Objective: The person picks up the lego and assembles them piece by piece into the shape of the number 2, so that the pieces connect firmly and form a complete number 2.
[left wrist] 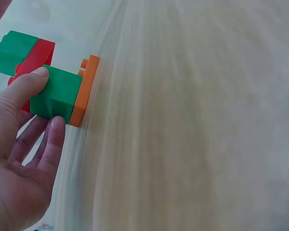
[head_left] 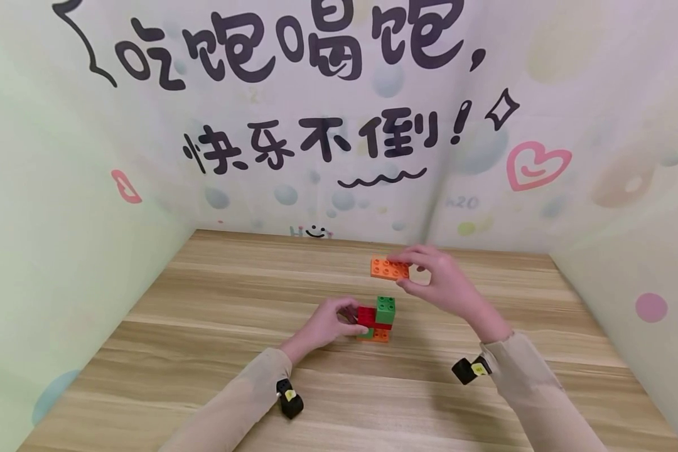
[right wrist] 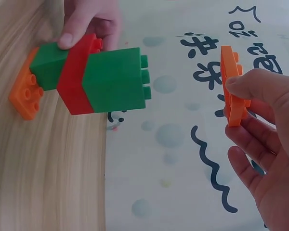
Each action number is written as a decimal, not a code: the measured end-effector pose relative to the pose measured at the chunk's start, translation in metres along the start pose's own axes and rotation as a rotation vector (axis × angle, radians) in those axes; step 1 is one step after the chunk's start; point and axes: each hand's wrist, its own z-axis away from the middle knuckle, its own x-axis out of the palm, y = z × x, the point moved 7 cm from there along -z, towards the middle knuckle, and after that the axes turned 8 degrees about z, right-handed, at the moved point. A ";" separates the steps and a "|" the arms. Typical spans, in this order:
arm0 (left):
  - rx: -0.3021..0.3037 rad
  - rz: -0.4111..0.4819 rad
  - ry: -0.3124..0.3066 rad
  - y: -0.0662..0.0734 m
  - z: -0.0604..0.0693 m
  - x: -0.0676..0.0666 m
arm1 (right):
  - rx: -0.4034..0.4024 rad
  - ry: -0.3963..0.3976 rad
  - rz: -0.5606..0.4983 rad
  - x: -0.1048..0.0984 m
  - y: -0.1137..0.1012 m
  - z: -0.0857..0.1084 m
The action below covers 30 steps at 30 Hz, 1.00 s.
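Note:
A small stack of toy building bricks stands on the wooden table: a flat orange brick at the bottom, a green brick, a flat red brick across it, and another green brick on top at the right end. My left hand grips the stack from the left, thumb on the lower green brick. Above and slightly behind the stack, my right hand pinches a second flat orange brick by its right end, studs up, apart from the stack.
Light wood tabletop lies around the stack. A printed cloth backdrop with large dark lettering rises behind the table, and pale cloth hangs at both sides. Each wrist wears a small black camera.

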 end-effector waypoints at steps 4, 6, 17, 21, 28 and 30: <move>0.005 -0.001 -0.002 0.001 0.000 0.000 | 0.018 -0.038 -0.026 0.007 0.000 0.003; 0.006 0.002 -0.002 0.001 0.000 0.000 | 0.020 -0.055 -0.028 0.011 0.000 0.005; 0.011 0.007 -0.009 0.002 0.000 0.001 | 0.040 -0.135 -0.052 0.032 -0.002 0.017; 0.011 0.011 -0.011 0.003 0.002 0.001 | 0.062 -0.159 -0.057 0.039 -0.001 0.021; 0.021 0.032 -0.011 0.003 0.002 0.001 | 0.081 -0.173 -0.073 0.046 0.001 0.025; 0.017 0.034 -0.012 0.003 0.002 0.002 | 0.082 -0.178 -0.078 0.048 0.002 0.026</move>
